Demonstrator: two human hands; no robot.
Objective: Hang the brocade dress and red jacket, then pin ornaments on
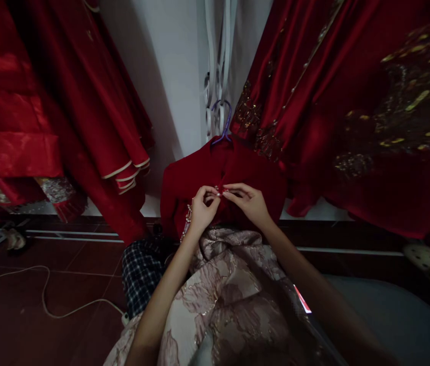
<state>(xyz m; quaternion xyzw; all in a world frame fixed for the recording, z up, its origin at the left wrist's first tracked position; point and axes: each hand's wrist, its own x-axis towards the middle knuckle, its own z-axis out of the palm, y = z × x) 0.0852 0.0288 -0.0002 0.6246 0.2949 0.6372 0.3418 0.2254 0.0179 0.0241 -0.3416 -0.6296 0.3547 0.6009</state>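
A dark red jacket [188, 175] hangs in front of me on a purple hanger [225, 122]. At the middle of its front is a small pearl-like button [218, 194]. My left hand [204, 206] is closed in a pinch, thumb and forefinger at the button. From the other side my right hand [251, 201] pinches the jacket's front right beside it, fingertips nearly meeting those of the left. Exactly what lies between the right fingertips is too small to make out. A beaded trim [187, 221] shows beside my left wrist.
Shiny red garments [116, 117] hang on the left; red, gold-embellished ones [401, 112] hang on the right. Patterned pinkish fabric [222, 290] covers my lap. A white cable [47, 290] crosses the tiled floor. Low metal bars [348, 251] run along the wall, near a pale clog [424, 259].
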